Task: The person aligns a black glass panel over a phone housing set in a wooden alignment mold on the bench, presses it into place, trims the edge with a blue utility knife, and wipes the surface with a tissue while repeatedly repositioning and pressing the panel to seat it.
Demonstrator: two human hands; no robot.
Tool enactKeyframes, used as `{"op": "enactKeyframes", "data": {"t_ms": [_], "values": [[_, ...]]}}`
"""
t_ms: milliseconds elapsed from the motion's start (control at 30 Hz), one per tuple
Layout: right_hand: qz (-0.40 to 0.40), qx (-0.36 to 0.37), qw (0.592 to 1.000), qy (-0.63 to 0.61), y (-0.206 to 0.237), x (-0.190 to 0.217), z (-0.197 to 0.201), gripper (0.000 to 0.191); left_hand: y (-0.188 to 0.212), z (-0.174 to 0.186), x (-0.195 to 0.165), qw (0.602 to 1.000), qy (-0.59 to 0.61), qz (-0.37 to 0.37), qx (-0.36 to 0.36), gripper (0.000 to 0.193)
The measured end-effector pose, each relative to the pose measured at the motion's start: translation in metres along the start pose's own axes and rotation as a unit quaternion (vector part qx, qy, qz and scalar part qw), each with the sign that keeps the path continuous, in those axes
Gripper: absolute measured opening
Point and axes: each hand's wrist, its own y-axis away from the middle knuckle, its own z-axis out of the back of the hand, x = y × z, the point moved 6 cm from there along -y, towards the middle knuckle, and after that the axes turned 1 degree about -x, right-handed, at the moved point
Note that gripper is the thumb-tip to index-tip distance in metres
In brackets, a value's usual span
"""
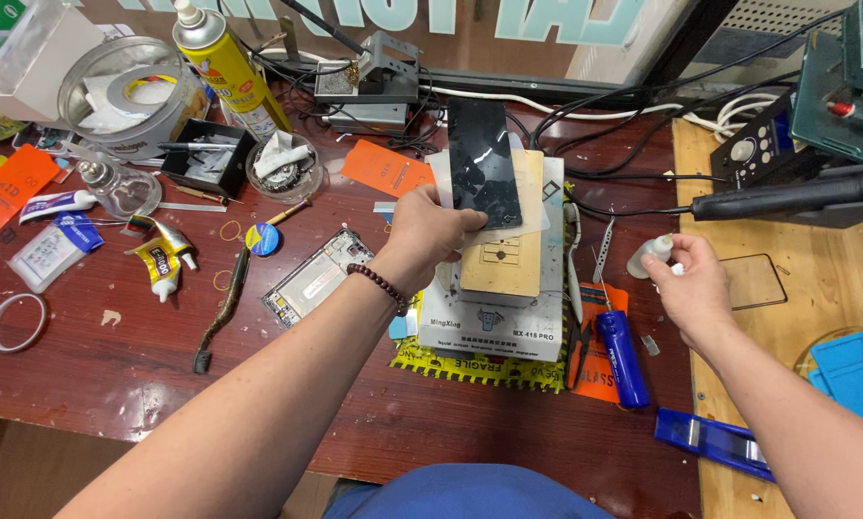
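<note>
My left hand [424, 238] holds a black phone screen panel [483, 161] by its lower edge, tilted up above a white heating-plate machine [494, 322] with a tan top plate [508, 255]. A bead bracelet sits on that wrist. My right hand [691, 286] grips a small white dropper bottle [649, 256] to the right of the machine. An opened phone frame [314, 277] lies on the dark red table to the left of my left arm.
Around the table lie a yellow spray can [222, 60], a round clear container [129, 91], glue tubes [160, 259], a tape ring [14, 322], orange tags, a blue-handled tool [624, 358], a hot-air handle [787, 197], cables and a blue mat [859, 370].
</note>
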Motion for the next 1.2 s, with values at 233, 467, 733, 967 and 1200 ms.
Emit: {"op": "enactKeyframes", "data": {"t_ms": [233,467,733,967,1200], "values": [[-0.051,-0.047,0.994,0.083,0.016,0.001,0.027,0.047,0.004,-0.001,-0.005,1.000,-0.016,-0.003,0.022,0.016],[-0.086,-0.078,0.966,-0.230,0.020,0.064,0.071,0.028,0.003,-0.001,-0.002,1.000,0.004,-0.004,0.019,0.020],[0.048,0.099,0.994,-0.010,0.020,0.222,-0.030,0.018,-0.002,-0.002,0.001,1.000,0.008,-0.005,0.011,0.020],[0.279,0.185,0.930,0.152,0.037,0.279,-0.117,0.017,-0.006,-0.005,0.004,1.000,0.017,-0.001,-0.002,0.023],[0.294,0.199,0.881,0.313,0.037,0.276,-0.108,0.013,-0.004,-0.007,0.004,0.999,0.033,0.007,0.007,0.024]]}}
